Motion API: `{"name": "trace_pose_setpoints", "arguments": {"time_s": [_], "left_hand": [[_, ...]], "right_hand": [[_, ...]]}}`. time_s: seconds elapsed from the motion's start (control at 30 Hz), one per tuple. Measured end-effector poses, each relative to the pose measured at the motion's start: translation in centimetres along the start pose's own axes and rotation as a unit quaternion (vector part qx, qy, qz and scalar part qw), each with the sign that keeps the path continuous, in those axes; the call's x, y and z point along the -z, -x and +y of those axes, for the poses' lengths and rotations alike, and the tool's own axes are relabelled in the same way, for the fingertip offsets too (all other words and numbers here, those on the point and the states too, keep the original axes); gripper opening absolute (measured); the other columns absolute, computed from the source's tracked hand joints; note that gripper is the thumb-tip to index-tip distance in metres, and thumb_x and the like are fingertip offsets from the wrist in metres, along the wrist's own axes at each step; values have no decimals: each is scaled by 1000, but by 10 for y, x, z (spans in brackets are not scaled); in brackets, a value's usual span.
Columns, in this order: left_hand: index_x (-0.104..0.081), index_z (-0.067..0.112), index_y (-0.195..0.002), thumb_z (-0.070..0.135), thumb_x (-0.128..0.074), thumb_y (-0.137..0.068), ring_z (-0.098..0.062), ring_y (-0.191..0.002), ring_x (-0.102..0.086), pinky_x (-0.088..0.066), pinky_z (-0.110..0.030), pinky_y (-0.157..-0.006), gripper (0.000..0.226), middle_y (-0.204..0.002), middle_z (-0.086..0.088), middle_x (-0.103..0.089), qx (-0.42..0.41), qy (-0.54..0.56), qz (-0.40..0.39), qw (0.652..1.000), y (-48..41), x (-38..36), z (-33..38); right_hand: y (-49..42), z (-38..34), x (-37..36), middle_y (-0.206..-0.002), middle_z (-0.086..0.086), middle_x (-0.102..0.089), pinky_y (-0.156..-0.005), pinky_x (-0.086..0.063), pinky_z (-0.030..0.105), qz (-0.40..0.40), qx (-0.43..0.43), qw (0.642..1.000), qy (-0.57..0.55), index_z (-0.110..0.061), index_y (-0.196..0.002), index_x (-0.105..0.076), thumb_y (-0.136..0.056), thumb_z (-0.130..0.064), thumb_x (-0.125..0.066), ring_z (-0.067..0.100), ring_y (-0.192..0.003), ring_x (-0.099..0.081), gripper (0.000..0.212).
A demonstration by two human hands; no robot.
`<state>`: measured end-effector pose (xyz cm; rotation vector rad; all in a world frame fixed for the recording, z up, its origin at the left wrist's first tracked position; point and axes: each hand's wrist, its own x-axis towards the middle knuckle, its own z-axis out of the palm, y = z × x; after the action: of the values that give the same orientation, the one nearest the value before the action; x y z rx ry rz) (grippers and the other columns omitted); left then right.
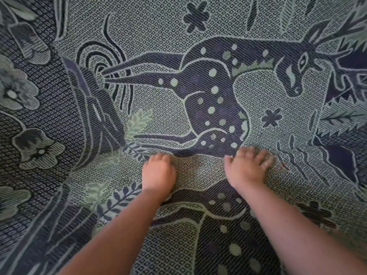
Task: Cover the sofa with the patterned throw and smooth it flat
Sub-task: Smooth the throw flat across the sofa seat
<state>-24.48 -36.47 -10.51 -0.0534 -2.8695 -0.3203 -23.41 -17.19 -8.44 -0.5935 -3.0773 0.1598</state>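
Note:
The patterned throw [198, 32], dark blue and pale green with a spotted animal, flowers and leaves, fills the whole view and hides the sofa under it. It runs up the backrest at the top and lies over the seat at the bottom. A crease [200, 155] crosses the middle where the two meet. My left hand [158, 172] presses on the throw at this crease, its fingertips pushed down into the fold. My right hand [248, 167] lies flat beside it, fingers spread along the same crease. Small wrinkles bunch around both hands.
At the left the throw bulges in soft folds [87, 108] over what looks like an armrest. The right side [337, 155] also rises in folds. Nothing but fabric and my two forearms is in view.

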Motion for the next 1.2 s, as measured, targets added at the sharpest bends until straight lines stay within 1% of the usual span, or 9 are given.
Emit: {"name": "trace_pose_setpoints", "arguments": {"time_s": [0.07,0.17,0.27,0.47,0.73,0.87,0.97,1.07,1.2], "left_hand": [[-56,14,-123,17,-39,-93,-21,-113,-55,-44,-34,-96,35,-122,-3,-60,-23,39,38,998,5,5,3],[-36,17,-142,19,-38,-95,-20,-136,-39,-31,-38,-113,47,-148,-3,-40,-73,71,-106,989,23,-3,-2],[-1,28,-151,34,-20,-102,-8,-147,8,4,-38,-119,53,-160,12,6,-80,-13,-188,979,33,-13,-19],[9,31,-150,51,-9,-98,-7,-145,17,11,-42,-117,58,-156,14,18,4,-46,-162,986,40,-11,-35],[-1,25,-152,41,-17,-101,-10,-148,9,3,-41,-120,56,-160,8,9,35,-65,-159,984,70,20,-62],[-26,17,-148,30,-32,-100,-18,-145,-21,-18,-37,-119,50,-157,-1,-24,80,18,-100,992,86,39,-50],[-44,15,-134,24,-37,-97,-19,-123,-47,-39,-35,-106,39,-136,-3,-49,102,63,-54,991,96,51,-32],[-46,16,-133,23,-38,-97,-18,-120,-49,-43,-34,-103,38,-134,-3,-49,106,58,-56,991,109,66,-19],[-49,15,-132,20,-38,-95,-19,-120,-50,-44,-36,-102,39,-132,-3,-52,117,13,-58,991,123,85,-21]], "right_hand": [[22,-46,-5,-159,9,-10,-116,-5,56,16,119,992,-48,-12,-150,-15,-100,-35,-23,30,-147,-6,55],[51,-93,-25,-160,-1,-10,-119,-4,48,-60,230,963,-127,-20,-150,-17,-101,-15,-23,21,-148,-3,50],[52,-79,-48,-160,-9,0,-118,5,42,-74,251,962,-77,-26,-152,-7,-102,-31,-19,15,-148,5,52],[41,-18,-45,-156,-11,19,-115,11,48,-43,184,982,21,-28,-150,7,-94,-60,-7,13,-145,19,67],[46,1,-26,-160,0,13,-116,2,50,-47,116,992,12,-20,-152,4,-97,-53,-15,21,-147,10,67],[57,-18,-4,-155,12,-22,-114,-19,53,-31,141,989,-30,-11,-145,-26,-97,-42,-30,29,-143,-18,57],[74,-29,13,-134,12,-47,-96,-43,38,-25,189,977,-91,-7,-130,-43,-96,-34,-39,26,-122,-46,43],[92,-36,33,-119,11,-54,-75,-45,33,-39,224,966,-120,-6,-121,-49,-97,-30,-41,26,-104,-57,35],[116,-42,47,-117,8,-57,-77,-50,34,-55,264,954,-130,-9,-121,-51,-96,-29,-43,25,-100,-60,33]]}}
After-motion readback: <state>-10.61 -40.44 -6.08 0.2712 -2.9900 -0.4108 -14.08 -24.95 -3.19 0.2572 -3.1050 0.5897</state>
